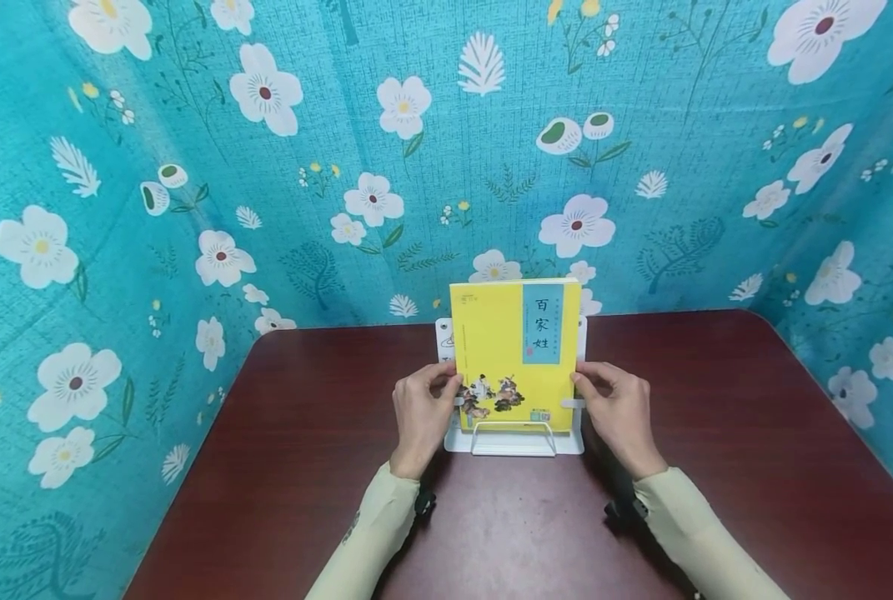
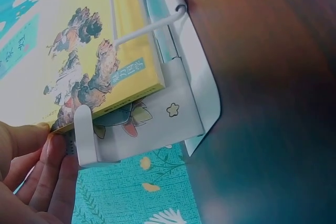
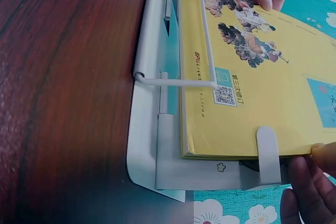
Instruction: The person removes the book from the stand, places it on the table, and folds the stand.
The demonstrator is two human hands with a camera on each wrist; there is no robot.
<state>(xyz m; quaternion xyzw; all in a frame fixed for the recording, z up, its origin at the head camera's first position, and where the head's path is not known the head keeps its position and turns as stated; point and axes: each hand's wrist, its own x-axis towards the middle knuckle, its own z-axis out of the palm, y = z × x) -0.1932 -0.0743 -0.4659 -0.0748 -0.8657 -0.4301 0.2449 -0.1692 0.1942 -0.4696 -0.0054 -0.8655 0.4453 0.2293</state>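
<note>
I'm watching the left hand (image 1: 422,417) pinching the left edge of the yellow 百家姓 book (image 1: 491,342), its thumb in front and fingers behind, while the right hand (image 1: 622,412) is pinching the opposite edge the same way. (From out here I can't tell whether the fingers behind are also touching the stand.) The book is standing upright just right of centre in the head frame, in front of a white book stand (image 1: 457,442). A white wire bar (image 3: 178,82) is crossing its lower cover, and a left clip (image 2: 86,137) and a right clip (image 3: 269,156) are reaching over its side edges. Pale sleeves (image 1: 377,517) are running to the bottom of the frame above a red-brown tabletop (image 1: 288,500); a turquoise floral curtain (image 1: 438,175) is filling the top.
</note>
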